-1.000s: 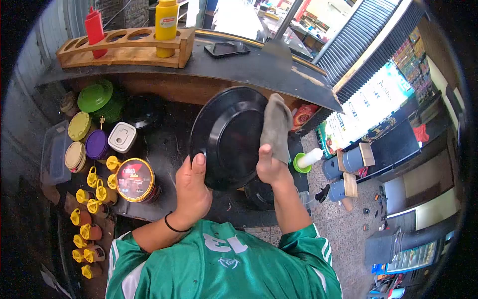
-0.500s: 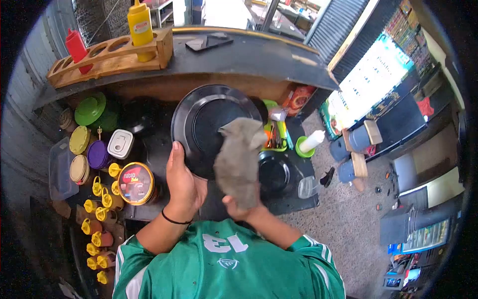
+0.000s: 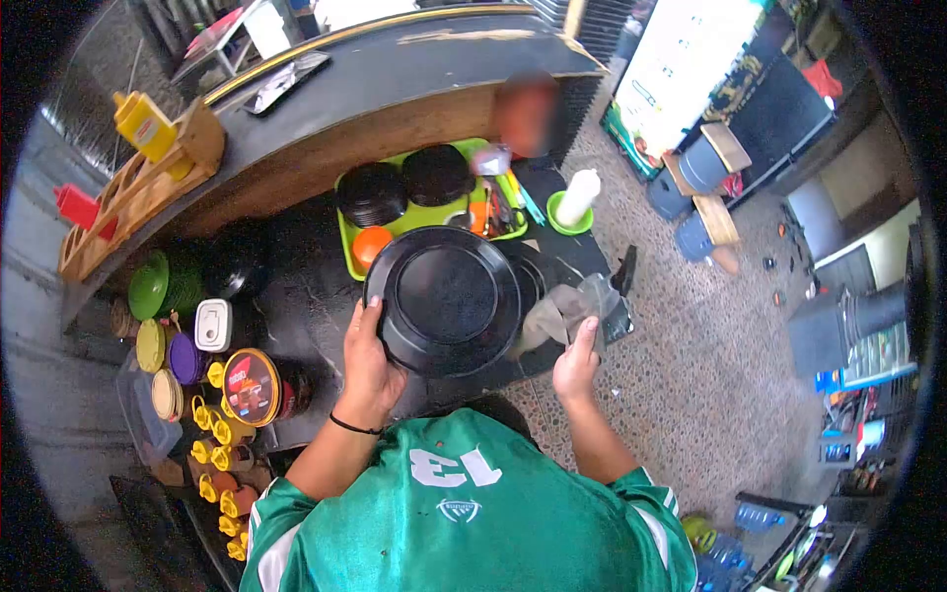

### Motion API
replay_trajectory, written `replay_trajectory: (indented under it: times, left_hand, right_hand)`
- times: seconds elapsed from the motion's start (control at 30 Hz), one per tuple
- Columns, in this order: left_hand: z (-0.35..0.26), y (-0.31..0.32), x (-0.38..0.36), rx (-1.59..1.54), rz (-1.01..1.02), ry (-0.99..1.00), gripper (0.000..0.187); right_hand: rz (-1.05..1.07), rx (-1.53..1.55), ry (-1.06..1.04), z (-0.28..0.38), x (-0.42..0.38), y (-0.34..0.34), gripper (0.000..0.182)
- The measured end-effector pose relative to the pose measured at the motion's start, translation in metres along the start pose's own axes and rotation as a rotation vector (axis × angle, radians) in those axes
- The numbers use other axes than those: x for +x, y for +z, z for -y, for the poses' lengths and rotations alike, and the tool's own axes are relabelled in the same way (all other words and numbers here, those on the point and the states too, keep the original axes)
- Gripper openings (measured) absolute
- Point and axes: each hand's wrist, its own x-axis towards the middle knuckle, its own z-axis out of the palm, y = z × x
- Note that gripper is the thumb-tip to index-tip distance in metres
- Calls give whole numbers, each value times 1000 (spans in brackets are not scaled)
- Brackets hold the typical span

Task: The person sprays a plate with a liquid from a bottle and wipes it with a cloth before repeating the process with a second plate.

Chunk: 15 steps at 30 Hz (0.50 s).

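Note:
A round black plate is tilted up in front of me, its left rim pinched by my left hand. My right hand grips a grey cloth to the right of the plate, with the thumb pointing up. The cloth hangs leftward, over the counter's right part. Partly hidden behind the held plate, another black plate lies on the dark counter. Beyond the held plate is a green tray with two stacks of black dishes, an orange bowl and utensils.
Yellow-capped bottles, lidded tubs and a white-lidded container crowd the left. A wooden rack with sauce bottles stands on the ledge. A white bottle sits in a green bowl at the right.
The cloth has left the plate's face and moved right with my right hand. The held plate now sits lower, and the view has shifted, showing more of the green tray.

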Motion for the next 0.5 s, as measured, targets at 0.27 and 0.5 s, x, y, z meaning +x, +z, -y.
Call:
replay_trajectory:
  times: [0.27,0.5]
  left_hand:
    - [69,3,25,1043,287,509,38]
    - [116,-2,55,1526,869,1033,45]
  right_hand:
    - [-61,251,-24,-38,-25,-79,59]
    - [-144,35,97,-33,-28,-98,57]
